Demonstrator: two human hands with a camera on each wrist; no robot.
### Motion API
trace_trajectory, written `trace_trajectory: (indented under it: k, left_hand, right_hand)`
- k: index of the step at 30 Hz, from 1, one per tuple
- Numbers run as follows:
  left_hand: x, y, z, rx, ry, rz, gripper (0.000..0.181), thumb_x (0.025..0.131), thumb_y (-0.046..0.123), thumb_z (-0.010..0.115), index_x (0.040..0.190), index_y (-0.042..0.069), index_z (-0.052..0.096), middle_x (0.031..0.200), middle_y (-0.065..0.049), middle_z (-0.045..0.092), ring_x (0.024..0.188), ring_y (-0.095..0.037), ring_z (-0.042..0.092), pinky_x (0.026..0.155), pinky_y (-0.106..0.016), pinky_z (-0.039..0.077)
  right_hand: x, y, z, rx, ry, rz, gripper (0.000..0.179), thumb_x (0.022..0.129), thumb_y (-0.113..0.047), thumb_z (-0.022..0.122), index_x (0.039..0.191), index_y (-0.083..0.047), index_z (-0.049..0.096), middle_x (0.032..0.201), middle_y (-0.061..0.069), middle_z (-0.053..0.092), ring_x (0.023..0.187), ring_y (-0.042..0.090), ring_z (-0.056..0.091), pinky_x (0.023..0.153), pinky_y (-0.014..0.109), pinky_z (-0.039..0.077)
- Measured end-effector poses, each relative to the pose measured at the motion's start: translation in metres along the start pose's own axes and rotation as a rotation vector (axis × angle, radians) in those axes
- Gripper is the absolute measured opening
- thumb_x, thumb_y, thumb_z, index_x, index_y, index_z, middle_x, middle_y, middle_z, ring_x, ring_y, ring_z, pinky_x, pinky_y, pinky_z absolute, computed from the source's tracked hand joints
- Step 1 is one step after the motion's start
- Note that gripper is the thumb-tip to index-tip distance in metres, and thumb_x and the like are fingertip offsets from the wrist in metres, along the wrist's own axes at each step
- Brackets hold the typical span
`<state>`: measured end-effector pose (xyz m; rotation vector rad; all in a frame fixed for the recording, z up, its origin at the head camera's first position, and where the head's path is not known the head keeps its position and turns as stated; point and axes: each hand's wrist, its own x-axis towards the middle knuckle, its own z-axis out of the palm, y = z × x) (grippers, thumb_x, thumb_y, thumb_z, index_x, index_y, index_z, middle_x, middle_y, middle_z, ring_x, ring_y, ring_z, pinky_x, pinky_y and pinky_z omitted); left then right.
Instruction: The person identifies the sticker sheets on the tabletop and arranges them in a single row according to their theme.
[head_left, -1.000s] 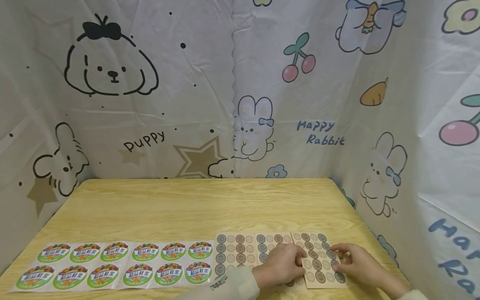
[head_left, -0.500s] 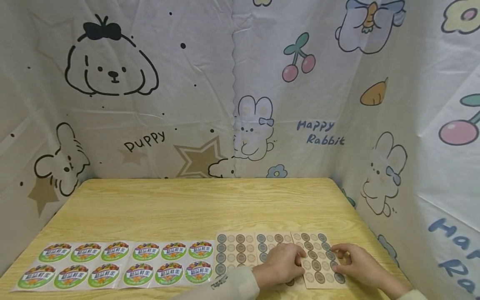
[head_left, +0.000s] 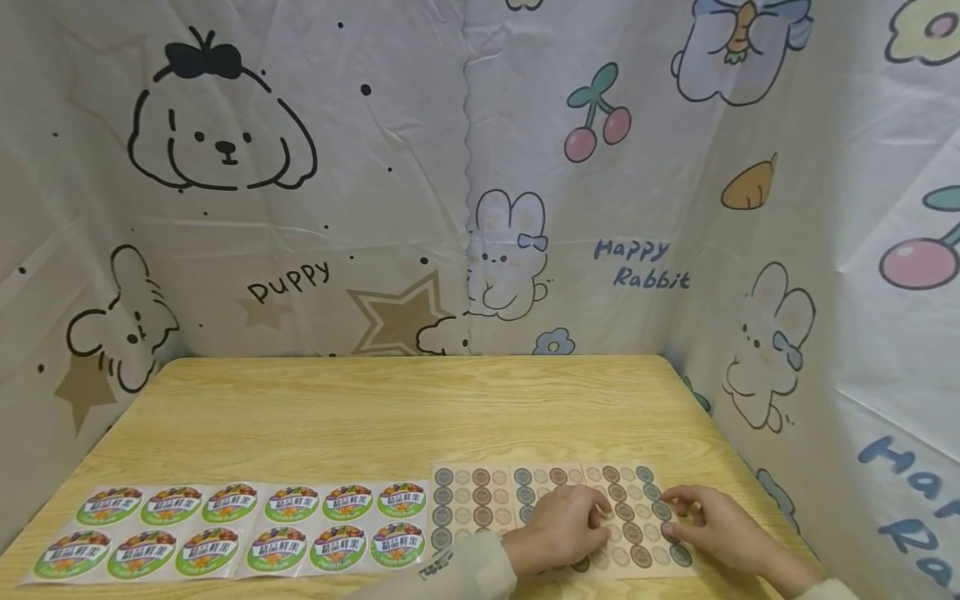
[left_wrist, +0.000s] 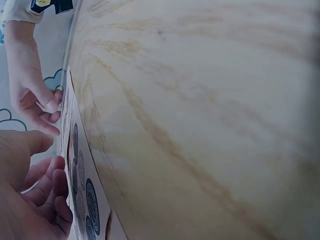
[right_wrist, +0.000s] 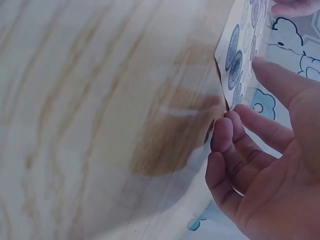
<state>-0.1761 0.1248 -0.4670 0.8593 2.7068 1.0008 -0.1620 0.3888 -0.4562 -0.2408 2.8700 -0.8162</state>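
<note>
A beige sheet of round stickers (head_left: 637, 512) lies on the table between my hands, printed with grey, brown and pale circles. My left hand (head_left: 567, 525) lies over the neighbouring beige sheet (head_left: 525, 492), its fingertips at the left side of the rightmost sheet. In the left wrist view, a gap shows between this hand's thumb (left_wrist: 42, 142) and its loosely bent fingers. At the right edge of the rightmost sheet is my right hand (head_left: 712, 525), thumb and fingertips apart, touching the margin. The right wrist view shows its fingertips (right_wrist: 234, 117) along the sheet's edge.
Another beige sticker sheet (head_left: 471, 500) lies left of these. Two white sheets of fruit stickers, one farther left (head_left: 146, 527) and one nearer (head_left: 330, 525), continue the row. The wooden table (head_left: 420, 408) meets a printed cloth (head_left: 390, 208) at the back and sides.
The rightmost beige sheet has shifted slightly and now sits more flush with its neighbour. My left thumb has moved a little; both hands otherwise stay in place.
</note>
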Motion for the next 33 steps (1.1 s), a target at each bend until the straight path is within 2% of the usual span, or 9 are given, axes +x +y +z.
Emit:
trace_trajectory:
  k: [6, 11, 16, 19, 23, 27, 33]
  left_hand:
    - [0.000, -0.004, 0.000, -0.027, 0.000, -0.002, 0.019, 0.089, 0.019, 0.071, 0.108, 0.019, 0.076, 0.072, 0.017, 0.059, 0.057, 0.004, 0.048, 0.056, -0.013, 0.040]
    - [-0.002, -0.007, -0.003, -0.039, 0.006, 0.019, 0.019, 0.089, 0.019, 0.068, 0.105, 0.017, 0.077, 0.072, 0.016, 0.061, 0.057, 0.005, 0.049, 0.057, -0.013, 0.042]
    - [-0.005, -0.013, -0.005, -0.067, -0.005, 0.018, 0.019, 0.090, 0.019, 0.067, 0.106, 0.016, 0.076, 0.072, 0.016, 0.058, 0.056, 0.003, 0.048, 0.055, -0.014, 0.041]
    - [-0.007, -0.016, -0.008, -0.076, -0.010, 0.009, 0.018, 0.092, 0.019, 0.067, 0.107, 0.016, 0.075, 0.071, 0.016, 0.056, 0.056, 0.002, 0.046, 0.054, -0.015, 0.041]
    - [-0.008, -0.018, -0.014, -0.093, 0.013, 0.011, 0.016, 0.093, 0.020, 0.068, 0.107, 0.015, 0.075, 0.071, 0.014, 0.056, 0.056, 0.001, 0.046, 0.053, -0.016, 0.041]
    - [-0.011, -0.020, -0.019, -0.115, 0.028, 0.007, 0.016, 0.094, 0.022, 0.069, 0.107, 0.014, 0.075, 0.074, 0.014, 0.057, 0.057, 0.001, 0.046, 0.054, -0.016, 0.041]
    - [-0.017, -0.028, -0.025, -0.167, 0.015, -0.018, 0.015, 0.092, 0.020, 0.069, 0.104, 0.012, 0.074, 0.077, 0.013, 0.058, 0.061, 0.000, 0.048, 0.055, -0.017, 0.041]
  right_hand:
    - [0.003, -0.002, -0.001, 0.010, 0.027, -0.010, 0.036, 0.090, -0.016, 0.073, 0.120, 0.003, 0.067, 0.086, 0.000, 0.062, 0.058, 0.003, 0.047, 0.054, 0.021, 0.042]
    - [0.006, -0.005, 0.000, 0.032, 0.031, -0.032, 0.034, 0.092, -0.016, 0.072, 0.119, 0.003, 0.067, 0.089, 0.002, 0.064, 0.053, 0.001, 0.044, 0.050, 0.021, 0.041]
    - [0.008, -0.009, 0.001, 0.069, 0.017, -0.058, 0.033, 0.093, -0.015, 0.070, 0.120, 0.005, 0.066, 0.090, 0.003, 0.065, 0.053, 0.001, 0.045, 0.050, 0.021, 0.042]
    - [0.009, -0.013, 0.002, 0.080, 0.009, -0.055, 0.032, 0.093, -0.014, 0.070, 0.119, 0.004, 0.066, 0.091, 0.003, 0.065, 0.054, 0.002, 0.047, 0.051, 0.022, 0.043]
    - [0.012, -0.020, 0.004, 0.089, 0.007, -0.022, 0.031, 0.093, -0.014, 0.070, 0.119, 0.002, 0.067, 0.091, 0.003, 0.065, 0.055, 0.004, 0.048, 0.051, 0.022, 0.044]
    - [0.014, -0.024, 0.008, 0.115, 0.007, -0.049, 0.032, 0.094, -0.013, 0.068, 0.121, 0.004, 0.066, 0.090, 0.004, 0.063, 0.055, 0.003, 0.047, 0.050, 0.023, 0.044]
    - [0.018, -0.030, 0.013, 0.120, 0.004, -0.106, 0.033, 0.094, -0.013, 0.069, 0.122, 0.005, 0.066, 0.089, 0.003, 0.062, 0.057, 0.001, 0.045, 0.051, 0.021, 0.043]
